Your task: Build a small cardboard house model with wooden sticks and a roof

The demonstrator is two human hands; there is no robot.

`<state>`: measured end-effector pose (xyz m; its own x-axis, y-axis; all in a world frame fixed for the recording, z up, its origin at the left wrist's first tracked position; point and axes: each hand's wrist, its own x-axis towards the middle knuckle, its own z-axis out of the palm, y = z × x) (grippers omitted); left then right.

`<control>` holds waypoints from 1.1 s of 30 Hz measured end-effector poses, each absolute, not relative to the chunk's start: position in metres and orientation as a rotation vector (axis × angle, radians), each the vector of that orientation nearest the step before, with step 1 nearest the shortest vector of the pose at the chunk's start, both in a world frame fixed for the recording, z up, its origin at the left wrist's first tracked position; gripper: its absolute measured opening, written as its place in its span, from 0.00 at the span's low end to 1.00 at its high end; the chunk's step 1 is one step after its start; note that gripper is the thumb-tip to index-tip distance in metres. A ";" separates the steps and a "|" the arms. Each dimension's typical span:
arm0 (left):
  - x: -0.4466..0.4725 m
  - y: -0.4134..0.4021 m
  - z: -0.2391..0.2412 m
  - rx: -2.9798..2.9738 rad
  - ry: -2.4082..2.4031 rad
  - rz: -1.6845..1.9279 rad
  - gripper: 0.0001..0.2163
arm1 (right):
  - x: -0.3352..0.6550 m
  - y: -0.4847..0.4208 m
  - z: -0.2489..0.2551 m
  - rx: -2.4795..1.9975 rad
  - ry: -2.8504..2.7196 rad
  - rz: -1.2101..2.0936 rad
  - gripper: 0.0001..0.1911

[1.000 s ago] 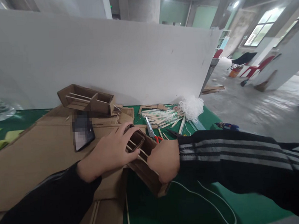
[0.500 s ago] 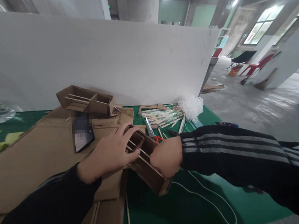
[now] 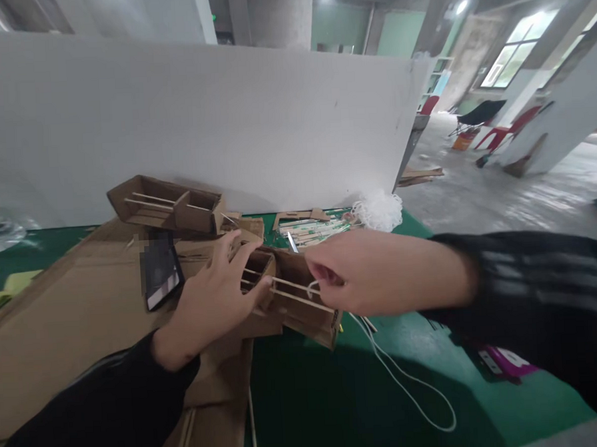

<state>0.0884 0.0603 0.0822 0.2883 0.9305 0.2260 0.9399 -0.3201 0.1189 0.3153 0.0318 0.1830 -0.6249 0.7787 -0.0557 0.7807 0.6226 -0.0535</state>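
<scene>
An open cardboard box (image 3: 303,320) is held at an angle over the edge of a cardboard sheet (image 3: 83,315), with its right-hand end above the green surface (image 3: 298,410). Its inside is split by a cardboard divider, and two thin sticks (image 3: 302,300) are set lengthwise within. The box's left part is spanned by the left hand (image 3: 215,298), whose grip is clamped on it, thumb and fingers spread around the compartment. The right hand (image 3: 376,273) is held over the right part, its grip curled together on a white cord (image 3: 444,430); a short bend of the cord is seen beside the fingers at the sticks, while the fingertips are hidden. A long loop of the cord is laid on the surface at the near right. Behind the left hand, a second cardboard box (image 3: 153,218) is placed near a white panel (image 3: 198,122), and a phone (image 3: 162,277), partly blurred, is set on the sheet. Beyond the held box, a scissor blade (image 3: 292,242), a bundle of sticks (image 3: 313,229) and a white heap of string (image 3: 378,210) are seen.
</scene>
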 end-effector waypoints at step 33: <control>0.135 0.029 0.044 -3.196 -1.899 -0.689 0.04 | 0.341 0.064 0.170 0.588 3.305 0.628 0.09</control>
